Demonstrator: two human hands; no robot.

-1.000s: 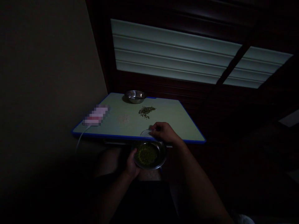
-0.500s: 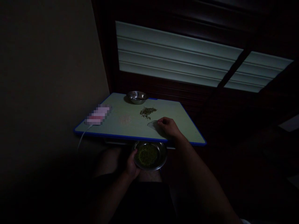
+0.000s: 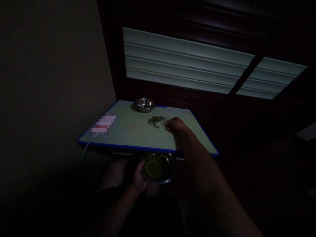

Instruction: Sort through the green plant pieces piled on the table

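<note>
My left hand [image 3: 138, 176] grips the rim of a steel bowl [image 3: 169, 165] of small green beans, held just under the near edge of the pale green table [image 3: 145, 136]. My right hand [image 3: 175, 125] reaches across the table, its curled fingers right beside a small pile of dark green beans [image 3: 155, 119]. Whether it still holds the pale thin piece it carried earlier is hidden in the dim light. A faint patch of light grains [image 3: 131, 128] lies left of the pile.
An empty steel bowl [image 3: 144, 104] stands at the table's far edge. A pink and white device [image 3: 103, 123] with a white cable [image 3: 85, 148] lies at the left. The blue table rim runs along the front. A wall stands at the left, shuttered panels behind.
My right hand moved from the table's near edge away from me to the bean pile, carrying a pale thin piece with it. The left hand and bowl stayed put.
</note>
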